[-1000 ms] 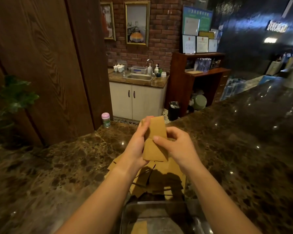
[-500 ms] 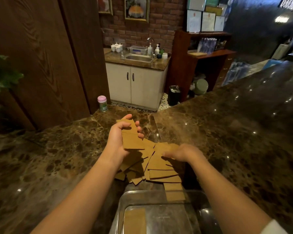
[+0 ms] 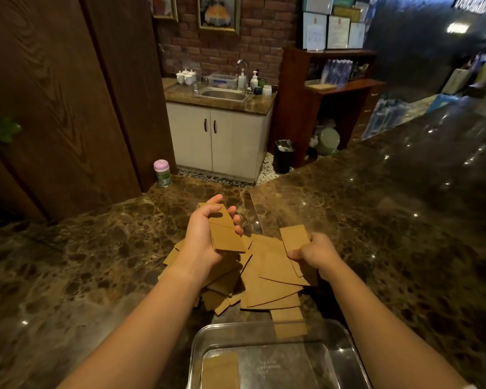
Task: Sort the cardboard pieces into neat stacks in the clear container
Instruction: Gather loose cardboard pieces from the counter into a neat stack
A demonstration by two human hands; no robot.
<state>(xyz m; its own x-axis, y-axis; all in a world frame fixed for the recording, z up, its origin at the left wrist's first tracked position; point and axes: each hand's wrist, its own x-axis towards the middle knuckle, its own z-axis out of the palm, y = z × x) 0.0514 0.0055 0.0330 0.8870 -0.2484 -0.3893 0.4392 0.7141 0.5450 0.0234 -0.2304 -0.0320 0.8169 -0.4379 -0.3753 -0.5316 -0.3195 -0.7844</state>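
Over the desk (image 3: pixel 96 262) | left hand (image 3: pixel 205 237) grips small stack (image 3: pixel 225 234), right hand (image 3: pixel 312 252) pinches one piece (image 3: pixel 293 237) above pile (image 3: pixel 267 279) | line edges up first, then lay flat in clear container (image 3: pixel 345 341)

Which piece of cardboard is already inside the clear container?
The cardboard piece lying flat in the container, at its near left. All the others are on the counter or in hand.

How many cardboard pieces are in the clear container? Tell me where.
1: a cardboard piece lies flat in the clear container's near-left part. A second piece sits at its far rim, possibly outside. The frame's edge may hide more.
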